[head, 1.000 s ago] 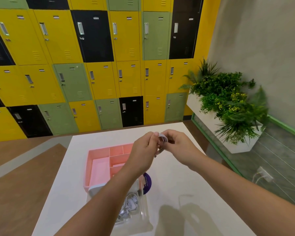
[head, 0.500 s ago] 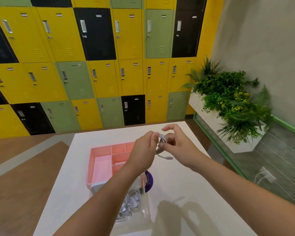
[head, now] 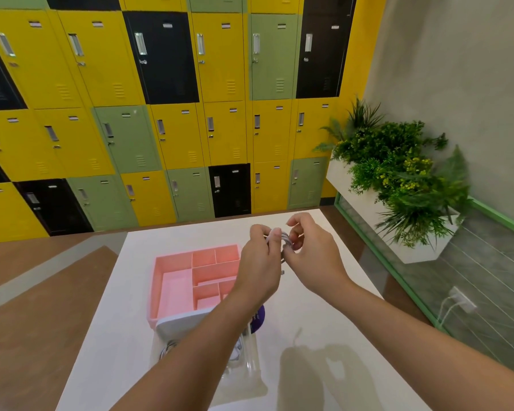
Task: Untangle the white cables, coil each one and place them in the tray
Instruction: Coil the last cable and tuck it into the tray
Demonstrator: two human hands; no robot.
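Note:
A small coil of white cable [head: 285, 239] is held in the air above the white table [head: 324, 310], to the right of the pink tray. My left hand [head: 260, 264] pinches the coil from the left. My right hand [head: 310, 256] has curled fingers on its right side. A short loose end hangs down between the hands. The pink tray [head: 172, 283] with several compartments lies on the table, below and left of the hands. More white cables [head: 236, 353] lie in a clear container under my left forearm, partly hidden.
A clear plastic container [head: 250, 378] with a pale lid [head: 178, 323] sits just before the tray. A purple round object [head: 257, 318] peeks out beside my left arm. A white planter with greenery [head: 398, 185] stands at the right. Coloured lockers [head: 190, 114] fill the back wall.
The dangling cable end has become shorter as more cable went onto the coil. My right hand's fingers shifted around the coil, and both hands stayed at the same place above the table.

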